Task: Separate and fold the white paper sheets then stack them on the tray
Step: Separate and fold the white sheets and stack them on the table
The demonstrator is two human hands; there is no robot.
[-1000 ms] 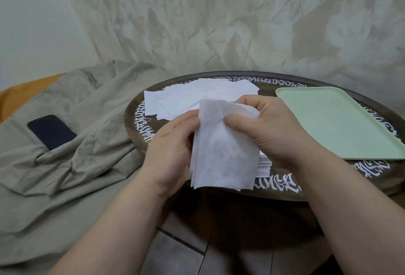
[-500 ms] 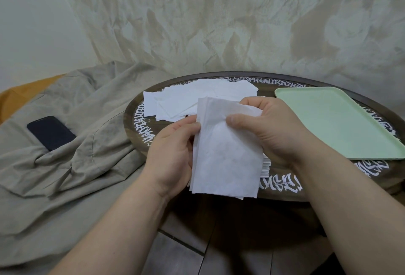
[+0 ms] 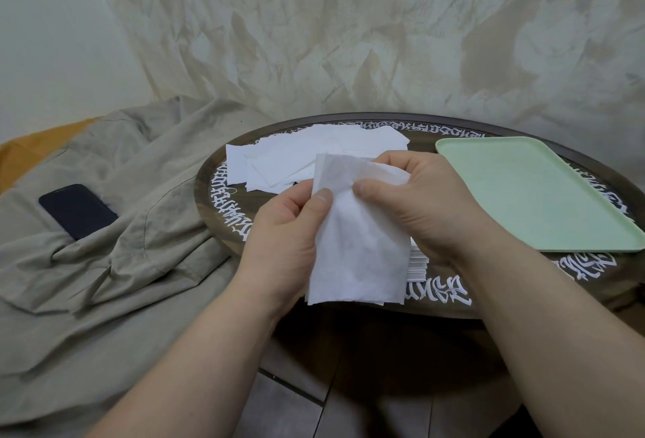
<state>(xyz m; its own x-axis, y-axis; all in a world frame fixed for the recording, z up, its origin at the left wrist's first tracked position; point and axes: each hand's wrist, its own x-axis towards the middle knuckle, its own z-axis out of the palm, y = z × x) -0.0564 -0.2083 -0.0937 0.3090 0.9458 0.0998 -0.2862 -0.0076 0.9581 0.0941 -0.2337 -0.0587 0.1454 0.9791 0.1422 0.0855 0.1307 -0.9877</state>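
Both hands hold a bunch of white paper sheets point(image 3: 359, 249) upright above the near edge of the round table. My left hand point(image 3: 282, 231) pinches the left edge with its thumb on the front. My right hand point(image 3: 415, 200) pinches the top right corner, thumb on the front and fingers behind. A neat stack of white sheets point(image 3: 417, 261) peeks out behind my right wrist. Loose white sheets point(image 3: 307, 158) lie spread at the back of the table. The pale green tray point(image 3: 530, 193) sits on the right, with nothing on it.
The dark round table point(image 3: 223, 207) has white lettering along its rim. A beige cloth point(image 3: 104, 245) covers the surface to the left, with a black phone point(image 3: 76, 210) on it. Tiled floor shows below the table.
My left thumb has slid up onto the front of the sheet, close to my right thumb. The top right corner of the paper is now crumpled under my right hand.
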